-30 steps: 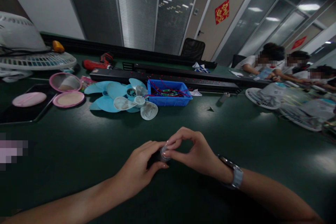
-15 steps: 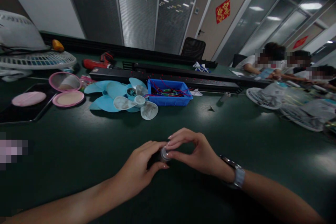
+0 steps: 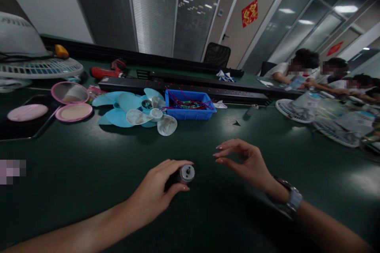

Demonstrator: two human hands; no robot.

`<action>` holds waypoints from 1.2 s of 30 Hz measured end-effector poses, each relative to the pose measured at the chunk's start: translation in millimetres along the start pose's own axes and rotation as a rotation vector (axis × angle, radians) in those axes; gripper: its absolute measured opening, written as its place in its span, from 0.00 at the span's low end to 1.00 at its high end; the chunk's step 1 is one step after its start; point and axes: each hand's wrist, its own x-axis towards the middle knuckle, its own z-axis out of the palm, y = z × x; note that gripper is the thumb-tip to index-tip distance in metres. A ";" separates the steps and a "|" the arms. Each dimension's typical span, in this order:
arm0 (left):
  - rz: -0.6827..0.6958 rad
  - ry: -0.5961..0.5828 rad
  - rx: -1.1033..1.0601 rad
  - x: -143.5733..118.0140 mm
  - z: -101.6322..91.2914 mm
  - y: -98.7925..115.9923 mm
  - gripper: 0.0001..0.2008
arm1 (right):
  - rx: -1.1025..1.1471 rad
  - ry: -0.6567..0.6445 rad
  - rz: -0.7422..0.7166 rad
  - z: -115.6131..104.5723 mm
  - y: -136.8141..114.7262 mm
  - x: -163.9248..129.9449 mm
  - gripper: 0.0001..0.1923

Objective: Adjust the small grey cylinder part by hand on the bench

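A small cylindrical motor stands upright on the dark green table, its grey round end with a centre shaft and small holes facing up. My left hand is wrapped around its side, thumb and forefinger gripping it from either side. To the right of the motor and apart from it, my right hand hovers with thumb and fingertips drawn together in a pinch. Something tiny and dark may be between those fingertips, too small to name.
Beyond my hands lie light-blue and clear fan blades and a blue bin of wired parts. Another small cylinder stands further right. A red power drill, an open pink compact and fan grilles surround them. People sit at far right.
My right hand has lifted off the motor's top and moved right, uncovering its end and shaft. My left hand has kept its hold on the motor.
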 end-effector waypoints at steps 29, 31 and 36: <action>0.039 0.049 0.018 0.3 1.6 1.2 0.16 | 0.148 -0.174 -0.269 43.9 -27.8 18.5 0.09; 0.049 0.057 0.013 0.4 1.7 1.5 0.14 | 0.138 -0.178 -0.255 50.0 -26.4 19.4 0.09; 0.067 0.053 -0.004 0.6 1.2 1.6 0.11 | 0.121 -0.204 -0.245 53.6 -24.3 20.9 0.08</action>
